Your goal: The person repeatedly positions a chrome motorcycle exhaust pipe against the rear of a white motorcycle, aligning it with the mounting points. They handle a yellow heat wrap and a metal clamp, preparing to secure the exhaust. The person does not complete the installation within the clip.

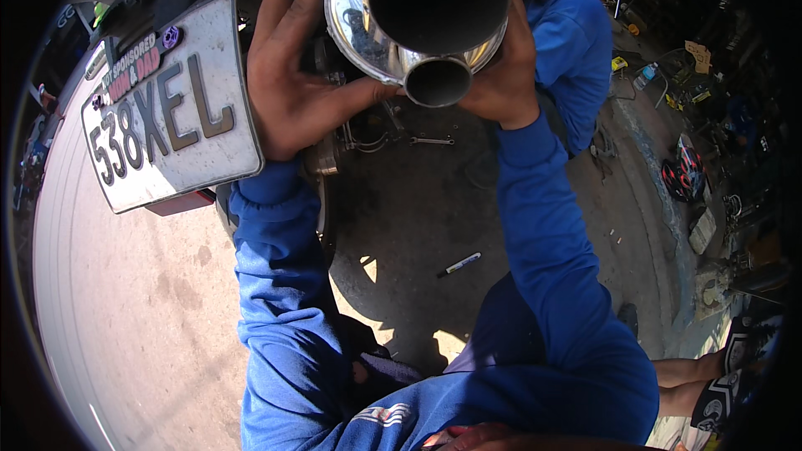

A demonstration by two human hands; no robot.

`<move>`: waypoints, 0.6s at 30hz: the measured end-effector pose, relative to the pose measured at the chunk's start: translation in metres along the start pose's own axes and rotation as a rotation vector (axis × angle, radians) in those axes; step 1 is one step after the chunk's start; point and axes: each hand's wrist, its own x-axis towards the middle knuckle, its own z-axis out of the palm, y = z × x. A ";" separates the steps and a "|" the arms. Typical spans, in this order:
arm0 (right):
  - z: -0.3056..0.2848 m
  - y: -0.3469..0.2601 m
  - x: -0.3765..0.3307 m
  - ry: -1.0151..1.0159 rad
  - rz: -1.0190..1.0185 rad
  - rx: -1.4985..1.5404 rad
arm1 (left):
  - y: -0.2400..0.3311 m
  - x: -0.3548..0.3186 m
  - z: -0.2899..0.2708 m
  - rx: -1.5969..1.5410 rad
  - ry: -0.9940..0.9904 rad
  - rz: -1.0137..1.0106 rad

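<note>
A shiny chrome exhaust muffler (pixel 351 21) is raised at the top of the view, its open end facing me. It has one wide dark opening and a smaller round pipe mouth (pixel 438 83) below it. My left hand (pixel 288 83) grips its left side, with the thumb stretched along the lower edge and the fingers reaching up. Around the right side closes my right hand (pixel 510 75), its fingers partly hidden behind the metal. Left of my left hand, a white licence plate (pixel 180 159) with dark characters and stickers hangs tilted.
A co-worker in a blue top (pixel 581 50) is close by at the upper right. On the floor lie a spanner (pixel 433 141) and a marker pen (pixel 459 264). Along the right are a red and black helmet-like object (pixel 685 169), a bottle (pixel 645 77) and another person's legs (pixel 689 376).
</note>
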 end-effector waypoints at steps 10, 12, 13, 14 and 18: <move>0.002 -0.001 0.002 0.036 -0.013 0.006 | 0.003 0.003 0.001 0.029 0.016 0.019; 0.001 -0.002 0.002 0.031 0.035 0.032 | 0.006 0.005 0.000 0.032 0.014 0.026; 0.001 -0.002 0.002 0.028 0.032 0.020 | 0.008 0.005 -0.001 0.079 -0.016 0.001; 0.000 -0.002 0.002 0.024 0.029 0.008 | 0.011 0.004 -0.004 0.126 -0.047 -0.025; -0.001 -0.003 0.002 0.003 0.020 -0.001 | 0.009 0.006 -0.003 0.140 -0.039 -0.018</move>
